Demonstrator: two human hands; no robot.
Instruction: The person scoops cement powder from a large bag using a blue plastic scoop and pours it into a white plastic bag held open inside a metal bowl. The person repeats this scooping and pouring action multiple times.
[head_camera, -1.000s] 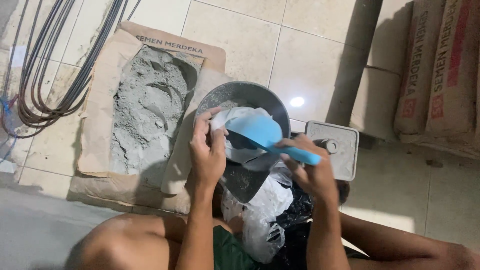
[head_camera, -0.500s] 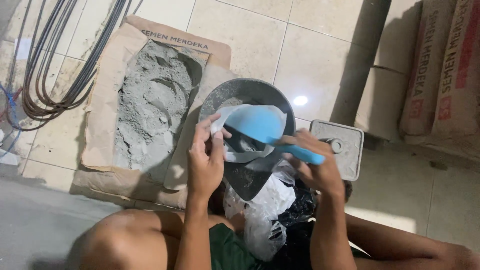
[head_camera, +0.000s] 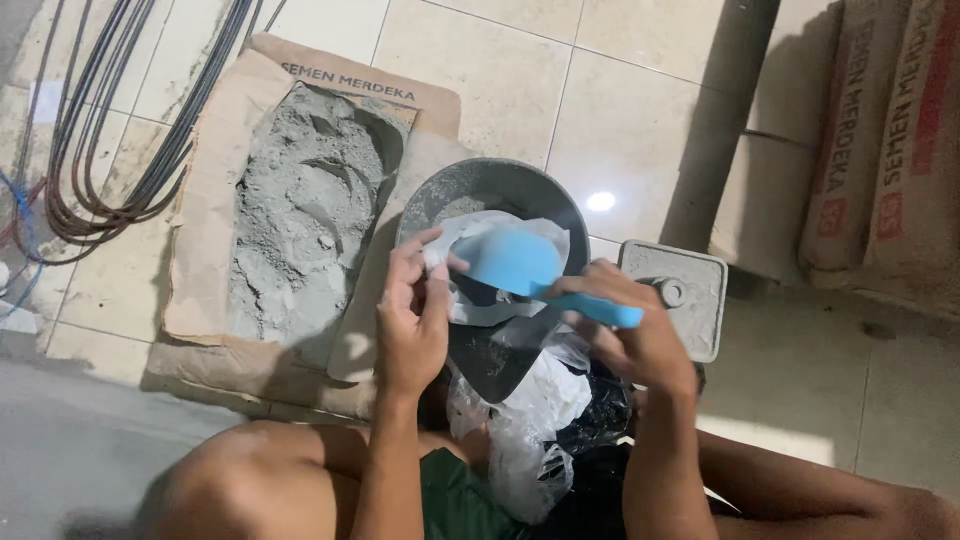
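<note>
My right hand (head_camera: 640, 345) grips the handle of a blue plastic scoop (head_camera: 520, 262), whose bowl is tipped over the mouth of a clear plastic bag (head_camera: 470, 300). My left hand (head_camera: 410, 320) pinches the bag's rim and holds it open. The bag sits over a dark grey pan (head_camera: 500, 195) dusted with cement. Left of the pan lies a torn-open brown paper sack (head_camera: 200, 250) filled with grey cement powder (head_camera: 300, 210).
A grey square metal weight (head_camera: 680, 295) stands right of the pan. More plastic bags (head_camera: 530, 430) pile between my knees. Dark cables (head_camera: 110, 160) loop at the far left. Stacked cement sacks (head_camera: 880, 150) fill the right edge; the floor is pale tile.
The scoop has tilted a little further over the bag and both hands have shifted slightly; my left hand keeps its hold on the bag's rim.
</note>
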